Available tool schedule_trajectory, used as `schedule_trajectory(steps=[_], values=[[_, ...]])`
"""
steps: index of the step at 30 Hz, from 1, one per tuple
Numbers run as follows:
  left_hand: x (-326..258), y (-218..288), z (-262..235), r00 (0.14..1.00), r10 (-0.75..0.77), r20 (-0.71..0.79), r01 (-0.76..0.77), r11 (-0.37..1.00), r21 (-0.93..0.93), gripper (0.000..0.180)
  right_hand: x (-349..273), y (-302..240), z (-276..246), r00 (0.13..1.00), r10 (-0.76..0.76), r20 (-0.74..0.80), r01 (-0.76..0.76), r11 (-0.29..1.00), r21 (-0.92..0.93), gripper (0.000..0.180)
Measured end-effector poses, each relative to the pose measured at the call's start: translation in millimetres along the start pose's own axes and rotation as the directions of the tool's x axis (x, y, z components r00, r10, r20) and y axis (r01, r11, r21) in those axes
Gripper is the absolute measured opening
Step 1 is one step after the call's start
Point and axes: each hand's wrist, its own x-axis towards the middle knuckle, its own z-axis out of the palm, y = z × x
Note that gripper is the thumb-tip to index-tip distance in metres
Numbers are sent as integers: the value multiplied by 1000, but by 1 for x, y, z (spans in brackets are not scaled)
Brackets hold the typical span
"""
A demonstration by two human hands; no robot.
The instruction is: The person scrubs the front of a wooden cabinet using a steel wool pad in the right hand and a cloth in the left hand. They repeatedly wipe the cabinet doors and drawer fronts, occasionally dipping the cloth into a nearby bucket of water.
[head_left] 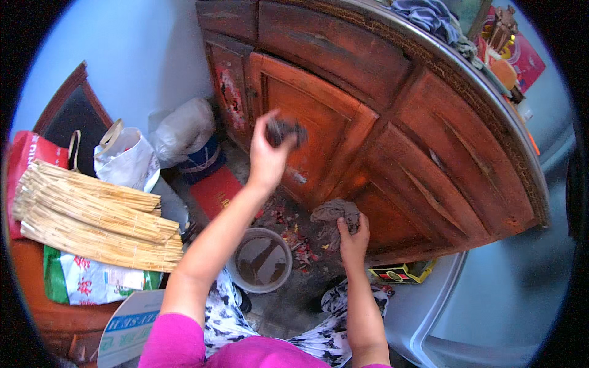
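Left hand (270,150) up in front of the cabinet (325,116), thumb and fingers pinching a dark wad (285,131); wad blurred, can't tell its kind or whether it touches the wood. Right hand (354,240) lower and to the right, thumb and fingers closed on a grey rag (337,214), bunched up, likely so it stays in the grip with no loose end trailing far. Basin (257,287) of murky brown water on the floor, near, between the legs, probably put there so both hands reach it easily. Scraps (299,242) lie just right of it, at the cabinet's foot. Straw mat (98,214) and white bag (126,156) well off to the left, seemingly out of the hands' way. Yellow-black box (403,272) near right, just beside the cabinet's lower edge.
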Motion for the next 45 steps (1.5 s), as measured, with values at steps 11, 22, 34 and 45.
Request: schedule_trajectory(steps=[11,22,34,45], values=[[63,0,64,896,435,-88,-379,853,359,40,-12,-10,-41,1000,13,22,-12,999,-43,50],[82,7,54,921,371,-121,-290,858,424,40,-23,-13,-45,997,-50,65,53,998,-36,48],[78,24,64,943,329,-54,-253,813,525,34,-27,-22,-42,995,-68,69,65,997,40,45],[97,17,44,982,184,35,-168,780,603,42,-26,-28,-46,997,-34,69,34,999,-5,45]])
